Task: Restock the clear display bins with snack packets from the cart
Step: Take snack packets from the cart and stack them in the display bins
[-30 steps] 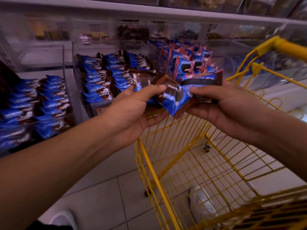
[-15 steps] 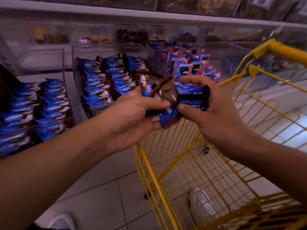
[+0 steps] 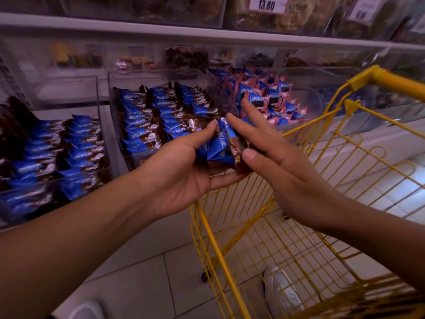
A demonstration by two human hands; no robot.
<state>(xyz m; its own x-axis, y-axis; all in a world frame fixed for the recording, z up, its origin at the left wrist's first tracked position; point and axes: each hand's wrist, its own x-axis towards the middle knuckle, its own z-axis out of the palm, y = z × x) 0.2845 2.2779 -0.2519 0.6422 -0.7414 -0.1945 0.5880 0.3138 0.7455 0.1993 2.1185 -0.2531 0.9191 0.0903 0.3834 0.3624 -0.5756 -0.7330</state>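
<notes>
A small stack of blue-and-brown snack packets is pressed between both hands above the near corner of the yellow wire cart. My left hand cups the stack from below and from the left, thumb on top. My right hand presses against its right side with the fingers stretched out straight. Just behind stands the middle clear bin, filled with rows of the same packets. The left clear bin also holds such packets.
A right-hand bin holds blue-and-pink packets. A grey shelf edge runs overhead, with a price tag above. The cart's yellow handle is at right. A white shoe shows through the cart floor on the tiled floor.
The packets were gathered from a loose fan into a tight stack and lifted toward the middle bin. My right hand's fingers straightened against the stack's side.
</notes>
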